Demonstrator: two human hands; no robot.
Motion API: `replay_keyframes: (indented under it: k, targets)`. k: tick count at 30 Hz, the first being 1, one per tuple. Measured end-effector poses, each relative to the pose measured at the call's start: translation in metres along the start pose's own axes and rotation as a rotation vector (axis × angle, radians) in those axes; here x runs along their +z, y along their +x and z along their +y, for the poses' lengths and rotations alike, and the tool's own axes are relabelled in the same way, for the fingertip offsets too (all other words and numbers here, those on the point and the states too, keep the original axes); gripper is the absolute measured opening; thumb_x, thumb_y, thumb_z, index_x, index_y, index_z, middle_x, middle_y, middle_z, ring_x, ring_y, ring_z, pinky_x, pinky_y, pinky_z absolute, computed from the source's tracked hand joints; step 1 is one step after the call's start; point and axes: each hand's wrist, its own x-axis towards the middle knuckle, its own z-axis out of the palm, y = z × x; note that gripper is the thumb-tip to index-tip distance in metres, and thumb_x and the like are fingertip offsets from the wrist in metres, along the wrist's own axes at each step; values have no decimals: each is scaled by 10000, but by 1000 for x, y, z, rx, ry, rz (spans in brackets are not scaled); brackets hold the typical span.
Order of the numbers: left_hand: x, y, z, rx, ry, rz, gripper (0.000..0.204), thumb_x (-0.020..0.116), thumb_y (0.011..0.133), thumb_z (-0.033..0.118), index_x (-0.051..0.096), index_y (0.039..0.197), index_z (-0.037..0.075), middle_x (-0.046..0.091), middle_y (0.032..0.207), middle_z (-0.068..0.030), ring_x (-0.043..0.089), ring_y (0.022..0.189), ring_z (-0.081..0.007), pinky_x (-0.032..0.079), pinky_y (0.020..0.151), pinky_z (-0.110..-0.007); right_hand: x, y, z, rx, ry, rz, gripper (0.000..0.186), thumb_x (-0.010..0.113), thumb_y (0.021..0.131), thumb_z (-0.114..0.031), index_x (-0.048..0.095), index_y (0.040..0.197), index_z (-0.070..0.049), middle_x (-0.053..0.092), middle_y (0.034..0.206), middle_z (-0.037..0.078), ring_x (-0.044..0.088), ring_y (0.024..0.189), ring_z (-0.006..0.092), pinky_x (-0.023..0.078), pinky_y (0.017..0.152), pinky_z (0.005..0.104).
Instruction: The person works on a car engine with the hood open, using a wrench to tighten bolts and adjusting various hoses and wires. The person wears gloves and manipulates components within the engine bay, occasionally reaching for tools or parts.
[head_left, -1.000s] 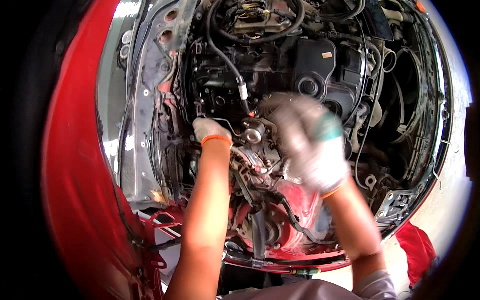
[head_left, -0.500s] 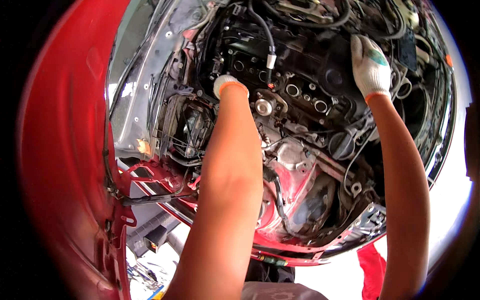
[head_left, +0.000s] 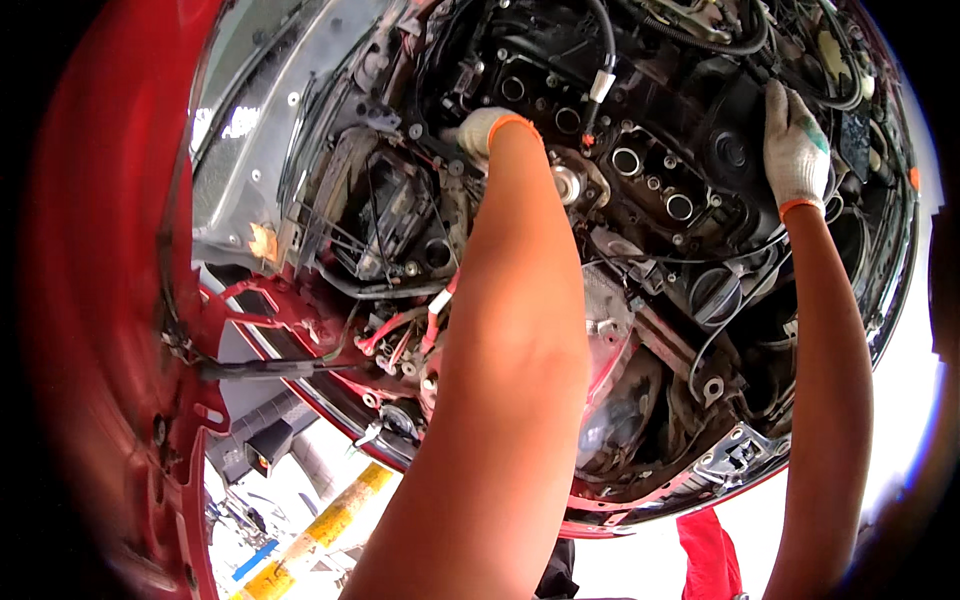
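Note:
I wear white knitted gloves with orange cuffs. My left hand (head_left: 490,133) reaches to the far left of the black engine valve cover (head_left: 540,65), beside a round metal housing (head_left: 567,185); its fingers are mostly hidden, so what it holds is unclear. My right hand (head_left: 795,150) has its fingers bent over the right edge of the black end section (head_left: 728,150) of that cover. Between my hands are open round bores (head_left: 627,161) and a black hose (head_left: 606,40) with a white band hanging over them.
A red car body panel (head_left: 110,300) and windscreen edge (head_left: 225,120) run along the left. Hoses, wires and the front frame (head_left: 750,450) surround the engine. Below lie a yellow striped bar (head_left: 330,525) and red cloth (head_left: 708,550).
My view has turned and shifted. My right hand went from a blurred position at the middle to the right edge of the cover. My left hand is still at the cover's left part.

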Motion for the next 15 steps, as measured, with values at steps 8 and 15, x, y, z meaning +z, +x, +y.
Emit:
replay_keyframes:
  k: [8,15]
  targets:
    - [34,47,-5,-302,-80,121,258,742,899,302,802,1069,117,768,1050,-53,745,885,-216,597,700,-472,3,-9,-15,23,64,-51,553,413,1037,-527,674,1271,-99,693,1164,231,646,1108,420,507,933,449]
    - [63,94,-22,36,62,98,304,675,936,287,773,1144,88,729,1217,-103,708,1052,-278,487,919,-514,5,-11,-18,-57,63,-49,531,409,1048,-482,686,1180,-49,695,1137,240,642,1092,435,501,933,483]
